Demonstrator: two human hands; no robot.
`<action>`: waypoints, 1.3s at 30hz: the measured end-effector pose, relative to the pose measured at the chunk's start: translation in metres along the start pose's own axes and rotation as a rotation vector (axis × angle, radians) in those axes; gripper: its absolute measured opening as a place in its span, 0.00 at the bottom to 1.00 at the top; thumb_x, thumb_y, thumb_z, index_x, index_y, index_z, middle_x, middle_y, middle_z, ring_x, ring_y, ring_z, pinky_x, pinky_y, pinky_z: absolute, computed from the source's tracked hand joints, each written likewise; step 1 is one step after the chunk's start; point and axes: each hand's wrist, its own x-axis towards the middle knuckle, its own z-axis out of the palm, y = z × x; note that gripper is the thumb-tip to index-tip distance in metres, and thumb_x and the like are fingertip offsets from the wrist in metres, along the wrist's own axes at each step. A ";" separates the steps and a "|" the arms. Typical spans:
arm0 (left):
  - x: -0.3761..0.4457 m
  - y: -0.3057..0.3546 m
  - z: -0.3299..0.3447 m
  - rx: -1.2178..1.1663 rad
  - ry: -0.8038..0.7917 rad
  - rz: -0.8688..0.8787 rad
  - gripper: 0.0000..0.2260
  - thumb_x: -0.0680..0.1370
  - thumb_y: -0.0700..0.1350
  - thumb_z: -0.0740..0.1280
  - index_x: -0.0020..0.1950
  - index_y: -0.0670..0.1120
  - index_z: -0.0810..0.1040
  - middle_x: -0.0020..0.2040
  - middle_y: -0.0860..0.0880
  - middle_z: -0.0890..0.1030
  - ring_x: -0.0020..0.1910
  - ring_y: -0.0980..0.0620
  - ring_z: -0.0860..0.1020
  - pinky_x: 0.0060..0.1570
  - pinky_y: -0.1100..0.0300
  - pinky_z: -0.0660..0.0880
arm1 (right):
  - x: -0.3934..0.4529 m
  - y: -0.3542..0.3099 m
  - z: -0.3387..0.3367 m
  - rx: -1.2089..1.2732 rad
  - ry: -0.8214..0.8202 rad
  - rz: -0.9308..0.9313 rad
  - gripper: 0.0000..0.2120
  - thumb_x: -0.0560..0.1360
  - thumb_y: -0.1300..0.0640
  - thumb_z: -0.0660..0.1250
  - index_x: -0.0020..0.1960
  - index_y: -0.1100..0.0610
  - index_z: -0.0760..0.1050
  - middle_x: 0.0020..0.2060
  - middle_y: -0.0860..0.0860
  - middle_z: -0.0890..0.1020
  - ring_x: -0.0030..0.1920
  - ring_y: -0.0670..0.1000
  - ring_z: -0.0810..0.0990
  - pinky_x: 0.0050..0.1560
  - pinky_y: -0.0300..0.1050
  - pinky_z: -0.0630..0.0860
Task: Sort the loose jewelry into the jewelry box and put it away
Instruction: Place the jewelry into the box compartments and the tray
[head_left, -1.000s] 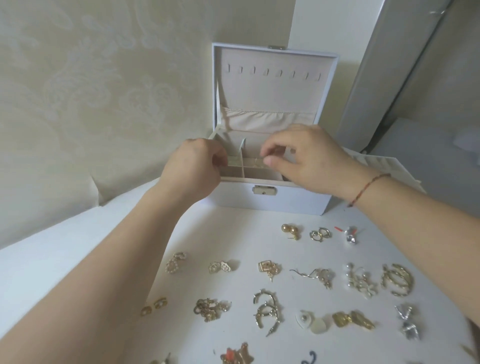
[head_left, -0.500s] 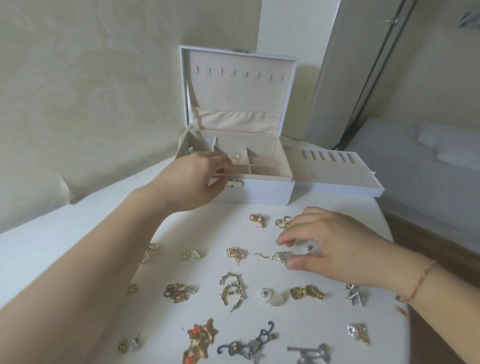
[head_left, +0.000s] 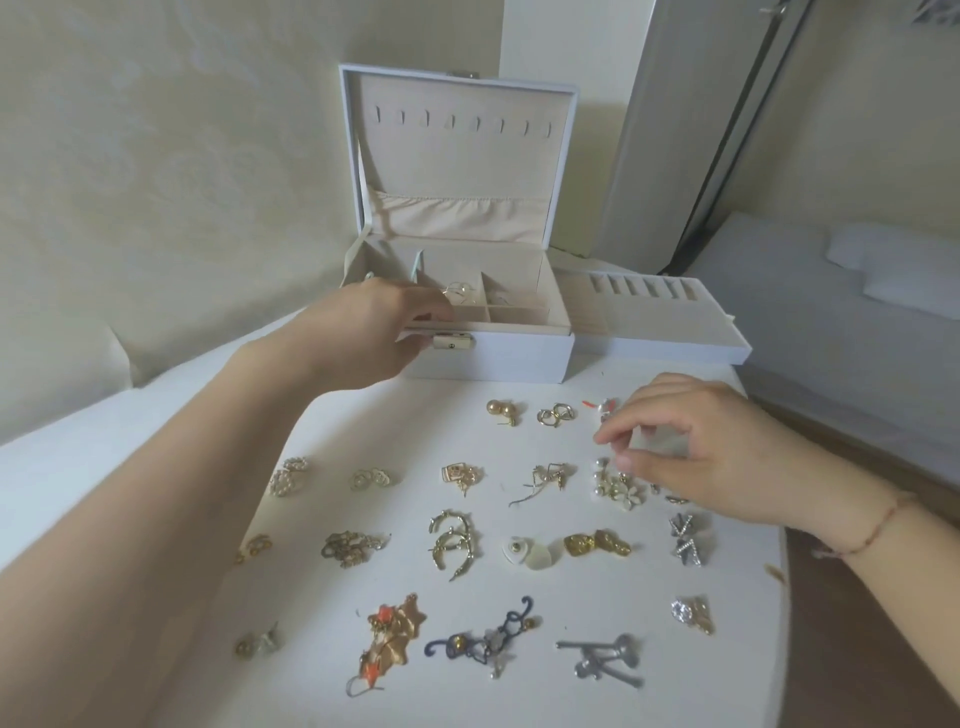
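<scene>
White counter (head_left: 363, 415) carries rows of loose earring pairs in front of an open box (head_left: 488, 353), whose lid stands upright and whose top tray is split into small compartments. One pair, gold hoops with a pearl (head_left: 460, 292), already lies in a rear compartment; a ring tray (head_left: 654, 322) sits beside the box to the right.

Left hand (head_left: 374, 332) rests at the front-left rim of the box, fingers curled over the edge, apparently steadying it. Right hand (head_left: 691, 447) hovers over the right end of the rows, thumb and forefinger nearly closed just above the pearl-flower pair (head_left: 621, 486); whether they already pinch something cannot be told.

Remaining pieces include gold balls (head_left: 501, 410), small hoops (head_left: 556, 414), horseshoe hoops (head_left: 452, 540), shell studs (head_left: 530, 552), gold nuggets (head_left: 597, 544) and crystal crosses (head_left: 688, 540).

Handling, by judgement: each piece is light, rigid and small, with thin posts and hooks that snag or bend. Pearls and shell look liable to chip. A fingertip pinch on the solid body, not the wire, seems safest, lifting both halves of a pair together.
</scene>
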 end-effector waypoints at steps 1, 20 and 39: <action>0.000 0.000 0.000 0.004 -0.006 -0.010 0.09 0.77 0.41 0.67 0.56 0.49 0.78 0.49 0.52 0.81 0.46 0.45 0.77 0.43 0.50 0.76 | -0.007 -0.004 0.002 -0.034 -0.022 -0.039 0.06 0.72 0.47 0.72 0.49 0.42 0.81 0.43 0.36 0.81 0.52 0.42 0.75 0.53 0.42 0.74; -0.002 -0.006 -0.011 0.029 -0.095 -0.011 0.14 0.76 0.43 0.70 0.62 0.47 0.78 0.54 0.48 0.80 0.53 0.46 0.76 0.53 0.52 0.74 | -0.039 -0.083 0.050 -0.230 -0.064 -0.375 0.12 0.74 0.39 0.64 0.51 0.44 0.79 0.43 0.38 0.78 0.47 0.45 0.73 0.45 0.44 0.75; -0.008 -0.021 -0.024 0.015 -0.062 -0.049 0.07 0.77 0.50 0.67 0.52 0.50 0.79 0.44 0.52 0.78 0.42 0.50 0.74 0.42 0.57 0.72 | -0.029 -0.089 0.073 -0.172 -0.188 -0.483 0.03 0.77 0.55 0.65 0.45 0.49 0.73 0.38 0.42 0.74 0.39 0.45 0.69 0.39 0.32 0.63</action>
